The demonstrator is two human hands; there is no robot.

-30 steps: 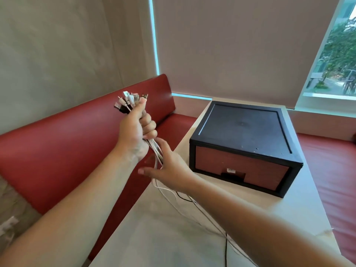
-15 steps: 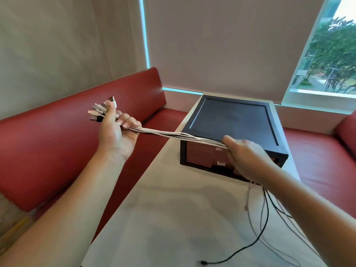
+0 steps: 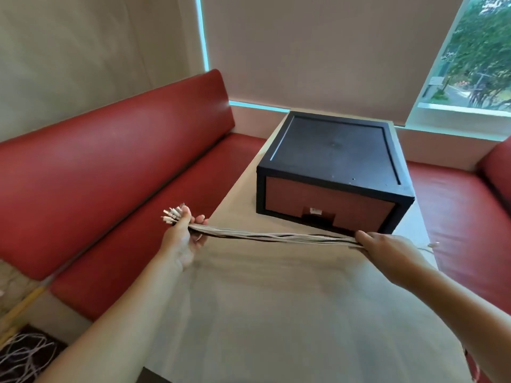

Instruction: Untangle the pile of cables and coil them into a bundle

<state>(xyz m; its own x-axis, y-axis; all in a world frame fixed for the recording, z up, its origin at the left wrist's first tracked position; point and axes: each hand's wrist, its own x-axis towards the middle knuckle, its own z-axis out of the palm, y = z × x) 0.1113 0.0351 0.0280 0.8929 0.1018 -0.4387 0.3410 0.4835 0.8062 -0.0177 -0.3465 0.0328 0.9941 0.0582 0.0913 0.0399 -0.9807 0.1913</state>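
A: So, which step is in hand?
B: Straightening, by my reading. The cables (image 3: 276,237) run as one flat strand between both hands, lower middle of frame, just above the table (image 3: 276,313) and in front of the black drawer box (image 3: 334,167).

A: Hands?
B: The left hand (image 3: 181,236) grips the plug end, fingers curled round the strand. The connectors (image 3: 171,215) fan out past the thumb. The right hand (image 3: 387,247) pinches the strand at centre-right.

A: Axis?
B: The long axis lies nearly level across the frame, left to right. The plug ends point left and slightly up. The tail beyond the right hand is hidden.

A: Progress?
B: Judged only: the untangling is mostly done and the strands lie parallel. No coil yet.

A: Next move?
B: Probably winding. It calls for a firm left grip on the plugs while the right hand lays even loops without crossing them.
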